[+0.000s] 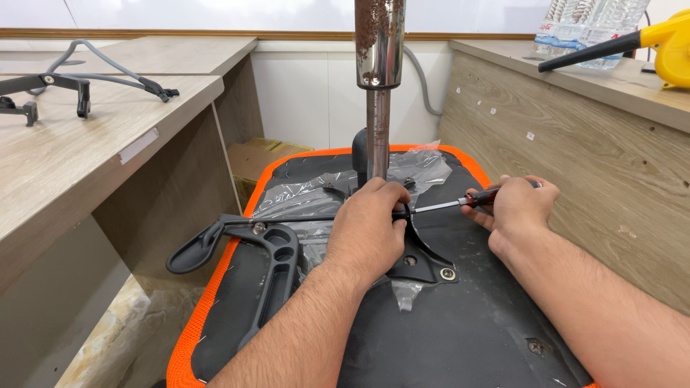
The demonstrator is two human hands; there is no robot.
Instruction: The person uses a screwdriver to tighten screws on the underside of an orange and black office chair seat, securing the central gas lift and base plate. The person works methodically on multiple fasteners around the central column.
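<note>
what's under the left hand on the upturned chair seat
The left hand rests on the black metal bracket at the base of the rusty post. The screwdriver tip runs in beneath it; the screw it meets is covered.

Upside-down black chair seat with orange edge (215, 302) lies near, between two wooden desks. Rusty shiny metal pole (379, 72) stands up from seat middle. Left hand (370, 230) presses on black metal plate (424, 262) at pole bottom. Right hand (517, 205) grips red-and-black screwdriver (460, 203), tip pointing left at left hand. Black plastic armrest (237, 248) lies left. Yellow blower (647, 43) on far right desk.
</note>
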